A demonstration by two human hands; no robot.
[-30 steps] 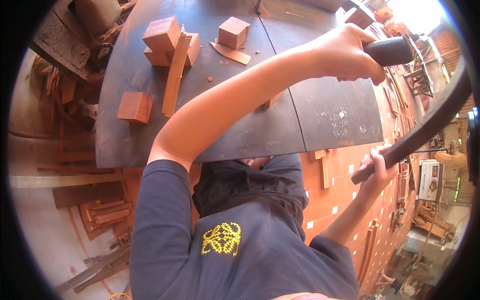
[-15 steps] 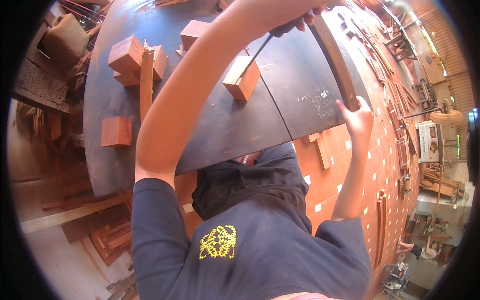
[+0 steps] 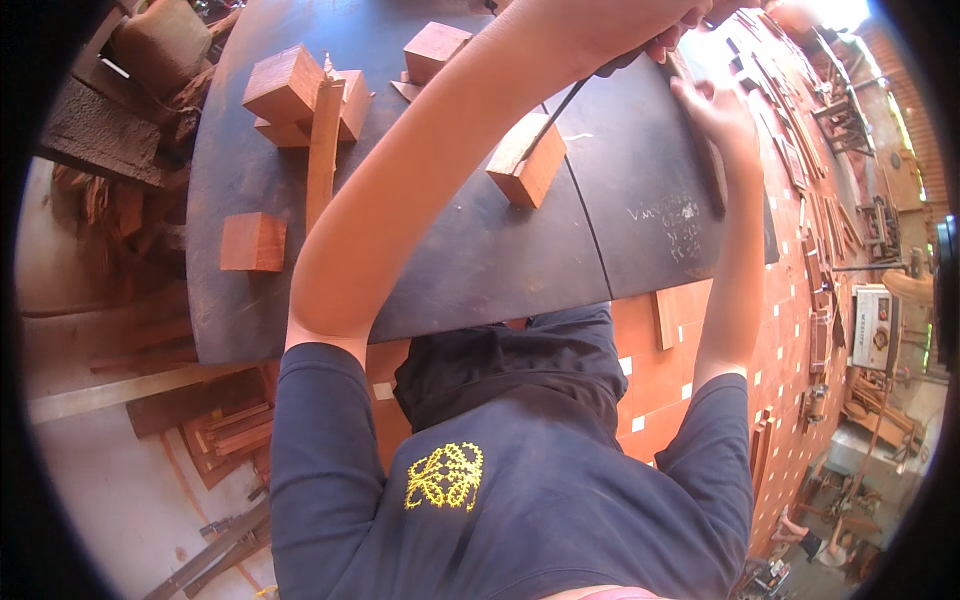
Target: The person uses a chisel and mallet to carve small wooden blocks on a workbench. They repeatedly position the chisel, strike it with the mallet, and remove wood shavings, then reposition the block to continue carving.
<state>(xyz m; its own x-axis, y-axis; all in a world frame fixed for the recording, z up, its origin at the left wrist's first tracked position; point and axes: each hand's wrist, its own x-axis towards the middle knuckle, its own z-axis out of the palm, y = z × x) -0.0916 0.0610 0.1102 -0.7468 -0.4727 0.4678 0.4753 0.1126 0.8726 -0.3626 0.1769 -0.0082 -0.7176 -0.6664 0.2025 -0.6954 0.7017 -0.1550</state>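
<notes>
My left arm reaches across a dark tabletop [image 3: 430, 290], and my left hand [image 3: 620, 28] is closed at the upper edge of the picture. From beneath it come a dark handle [image 3: 618, 65] and a thin dark shaft [image 3: 565, 108], which slants down to a reddish wooden block [image 3: 532, 170]. The tool's exact kind cannot be made out. To the right, my right hand [image 3: 722, 122] has its thumb and fingers apart. It is beside a long, dark wooden bar [image 3: 708, 165]; whether it touches the bar is unclear. The bar's far end lies near my left hand.
Left of my forearm are stacked wooden blocks [image 3: 285, 88], a leaning wood strip [image 3: 322, 150], a single block [image 3: 253, 242] and another block [image 3: 434, 50]. A seam [image 3: 588, 215] crosses the tabletop. Timber pieces [image 3: 830, 220] lie on the tiled floor [image 3: 650, 385] at right.
My right hand has left the bar's near end and moved farther up beside it, its fingers now spread. The whole view has shifted slightly; my left hand still holds the tool at the block.
</notes>
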